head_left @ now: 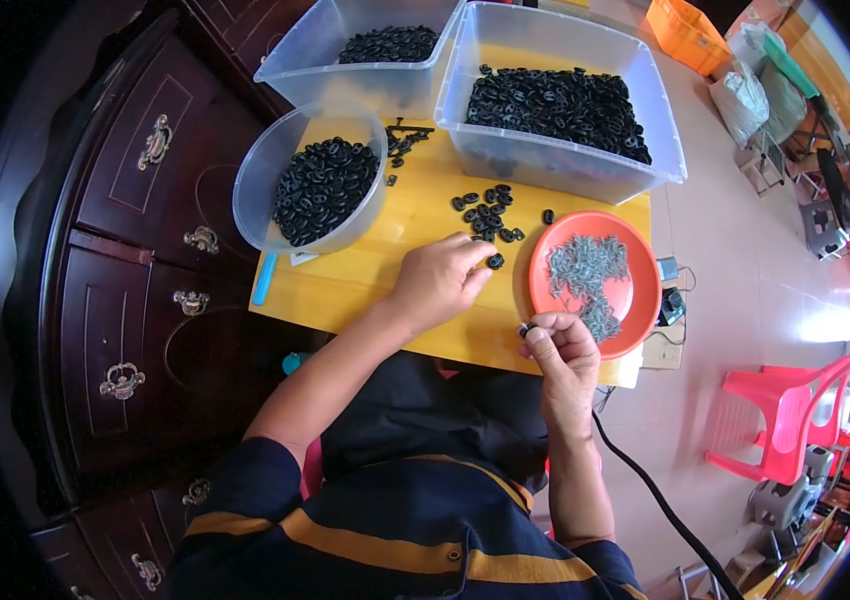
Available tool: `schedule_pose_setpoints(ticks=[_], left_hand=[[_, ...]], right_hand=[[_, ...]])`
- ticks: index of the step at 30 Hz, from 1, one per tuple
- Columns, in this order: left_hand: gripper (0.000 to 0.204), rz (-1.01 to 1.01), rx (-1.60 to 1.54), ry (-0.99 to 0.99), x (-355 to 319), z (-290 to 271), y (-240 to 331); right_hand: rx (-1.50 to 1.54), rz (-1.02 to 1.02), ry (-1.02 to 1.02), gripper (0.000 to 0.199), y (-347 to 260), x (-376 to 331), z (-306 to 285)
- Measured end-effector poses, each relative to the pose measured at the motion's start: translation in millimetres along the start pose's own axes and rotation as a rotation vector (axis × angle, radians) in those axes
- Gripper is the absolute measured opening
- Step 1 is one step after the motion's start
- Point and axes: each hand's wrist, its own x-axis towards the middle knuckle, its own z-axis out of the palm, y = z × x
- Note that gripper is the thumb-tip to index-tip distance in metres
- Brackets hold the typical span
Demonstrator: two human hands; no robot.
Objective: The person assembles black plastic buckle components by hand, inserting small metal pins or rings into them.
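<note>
On the yellow table point(405, 335), my left hand point(440, 280) has its thumb and index finger closed around a small black oval piece point(495, 261). Just beyond its fingertips lies a loose group of similar black oval pieces point(485, 212). My right hand point(565, 350), raised at the table's near edge, pinches another small black piece point(526, 328) between thumb and fingers; the fingertips partly cover it. Right behind that hand is an orange-red round plate point(645, 290) with a heap of small, thin grey pieces point(590, 265), too fine to tell their exact kind.
A round clear tub point(255, 200) and two clear rectangular bins point(555, 165) point(345, 85) hold many black pieces. Black scraps point(403, 140) lie between them. A light-blue stick point(265, 280) is at the left edge. Dark drawers point(135, 260) stand left; a pink chair point(790, 410) stands right.
</note>
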Motion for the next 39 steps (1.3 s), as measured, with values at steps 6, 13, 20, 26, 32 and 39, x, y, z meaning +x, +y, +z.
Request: schedule_pose_setpoints(ticks=[6,13,20,26,32,39], left_hand=[[0.023,0.019,0.041,0.014,11.8,3.2,-4.3],[0.020,-0.002,0.176,0.060,20.8,2.1,-17.3],[0.013,-0.047,0.174,0.058,25.0,5.0,-18.0],[0.014,0.007,0.214,0.023,24.3,0.6,-13.3],[0.012,-0.108,-0.273,-0.061,7.1,-20.4,22.9],[0.016,-0.192,-0.958,-0.302,-19.7,-19.9,34.3]], right_hand=[[0.002,0.023,0.012,0.012,-2.8,-0.7,0.2],[0.023,0.029,-0.008,0.014,-1.4,-0.8,-1.8],[0.031,0.027,-0.020,0.014,-0.2,-0.2,-4.1],[0.062,0.031,-0.036,0.015,-2.3,-0.6,-1.3],[0.068,0.026,-0.048,0.015,2.4,0.5,-6.0],[0.058,0.019,-0.029,0.014,0.0,-1.0,-1.6]])
